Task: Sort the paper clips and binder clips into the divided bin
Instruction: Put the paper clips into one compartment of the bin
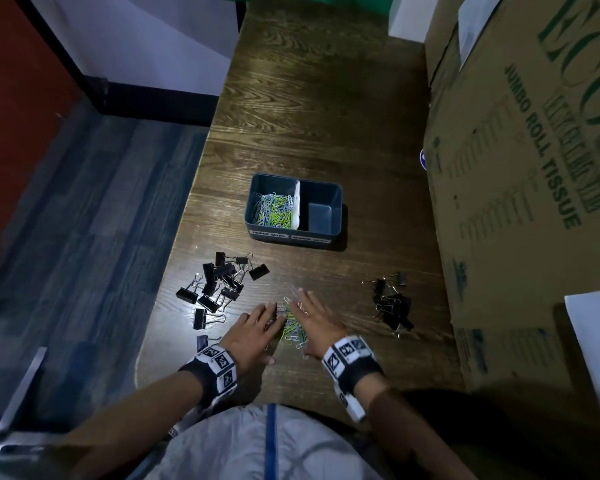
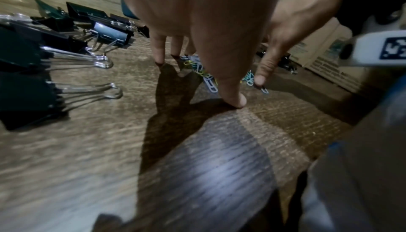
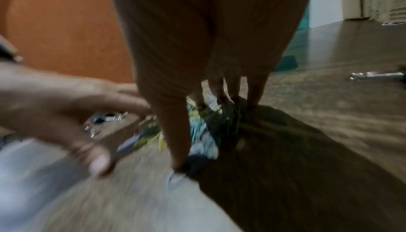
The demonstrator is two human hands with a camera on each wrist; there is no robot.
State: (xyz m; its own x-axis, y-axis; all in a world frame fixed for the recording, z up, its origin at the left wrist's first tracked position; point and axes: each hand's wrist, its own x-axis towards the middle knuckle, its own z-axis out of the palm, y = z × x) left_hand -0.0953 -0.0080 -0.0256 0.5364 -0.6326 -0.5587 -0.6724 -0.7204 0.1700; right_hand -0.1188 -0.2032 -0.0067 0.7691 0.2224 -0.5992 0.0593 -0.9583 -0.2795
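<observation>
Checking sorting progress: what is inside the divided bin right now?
The divided bin holds a heap of coloured paper clips in its left compartment. The right compartment shows only its bare floor; its near corner is hidden by the wall.

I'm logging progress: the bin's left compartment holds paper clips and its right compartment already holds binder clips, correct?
Not quite. The bin does hold paper clips in its left compartment, but the head view shows the right compartment empty; the binder clips lie on the table.
</observation>
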